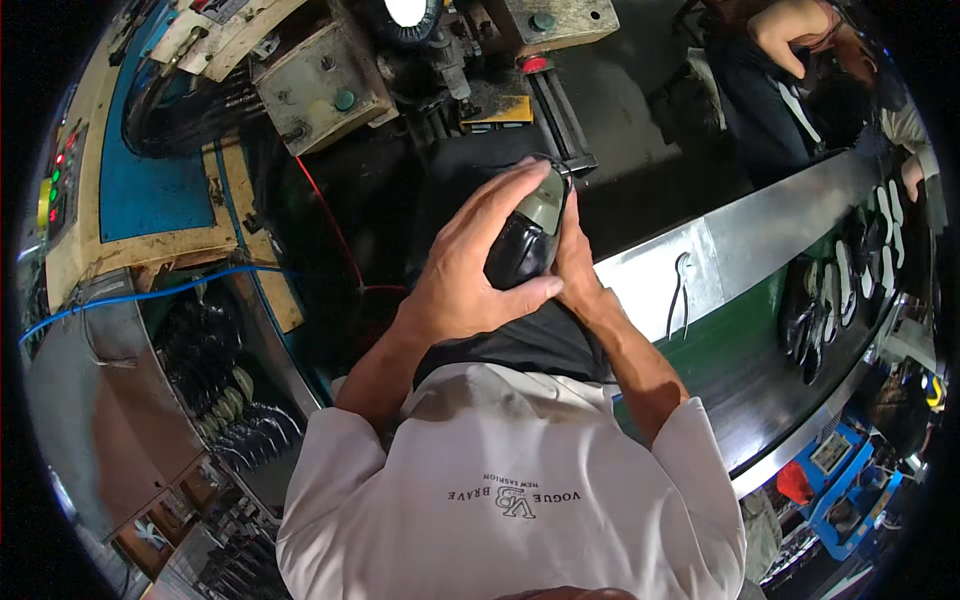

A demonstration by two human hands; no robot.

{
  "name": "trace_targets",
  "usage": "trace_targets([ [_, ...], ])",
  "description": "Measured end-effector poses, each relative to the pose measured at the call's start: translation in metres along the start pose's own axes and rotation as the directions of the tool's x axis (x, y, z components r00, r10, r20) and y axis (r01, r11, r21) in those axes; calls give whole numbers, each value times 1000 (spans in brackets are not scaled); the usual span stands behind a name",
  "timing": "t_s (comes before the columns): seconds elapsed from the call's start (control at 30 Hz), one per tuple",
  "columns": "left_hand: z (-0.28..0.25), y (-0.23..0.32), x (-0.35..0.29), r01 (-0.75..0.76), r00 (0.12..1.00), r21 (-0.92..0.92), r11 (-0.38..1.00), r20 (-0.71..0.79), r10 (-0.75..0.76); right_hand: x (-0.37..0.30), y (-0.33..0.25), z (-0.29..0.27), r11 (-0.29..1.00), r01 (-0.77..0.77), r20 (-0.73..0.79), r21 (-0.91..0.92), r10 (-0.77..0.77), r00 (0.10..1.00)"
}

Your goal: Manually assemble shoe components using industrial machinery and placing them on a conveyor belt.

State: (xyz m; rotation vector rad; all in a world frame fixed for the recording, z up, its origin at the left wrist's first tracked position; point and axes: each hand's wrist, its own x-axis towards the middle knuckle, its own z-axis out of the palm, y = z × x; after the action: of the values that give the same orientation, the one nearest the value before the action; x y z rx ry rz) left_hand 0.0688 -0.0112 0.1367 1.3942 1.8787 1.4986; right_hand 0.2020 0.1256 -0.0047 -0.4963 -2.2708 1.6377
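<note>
Above my lap I hold a black shoe upper (520, 253), with a smooth grey-green piece at its far end that looks like part of a shoe last. My left hand (460, 260) is wrapped round its left side, the thumb crossing its near end and the fingers reaching along the far end. My right hand (575, 255) grips the right side, its fingers partly hidden behind the shoe. A thin dark cord or edge loops at the far tip. To the right, a pair of pincers (680, 295) lies on the metal ledge, apart from both hands.
A machine with metal blocks (325, 90) stands ahead. At right, a conveyor belt (720, 385) carries black shoe uppers (803, 315) and pale sole-shaped pieces (846, 285). A rack of shoes (225, 390) is at left, near a blue hose (150, 292). Another person (790, 40) sits far right.
</note>
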Motion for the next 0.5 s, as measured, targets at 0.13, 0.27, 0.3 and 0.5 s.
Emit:
trace_targets([
  [0.13,8,-5,3,-18,998,-36,999,-65,16,1,-5,-5,998,48,-23,-46,-49,999],
  [0.27,13,-4,5,-30,997,-51,998,-76,26,1,0,-4,997,-48,-1,60,48,999],
  [0.3,13,-4,5,-39,996,-52,998,-81,35,0,4,-4,999,-25,-9,44,25,1000],
  [0.5,15,-3,3,-20,996,-50,999,-88,16,0,2,-3,998,-46,-14,43,47,999],
])
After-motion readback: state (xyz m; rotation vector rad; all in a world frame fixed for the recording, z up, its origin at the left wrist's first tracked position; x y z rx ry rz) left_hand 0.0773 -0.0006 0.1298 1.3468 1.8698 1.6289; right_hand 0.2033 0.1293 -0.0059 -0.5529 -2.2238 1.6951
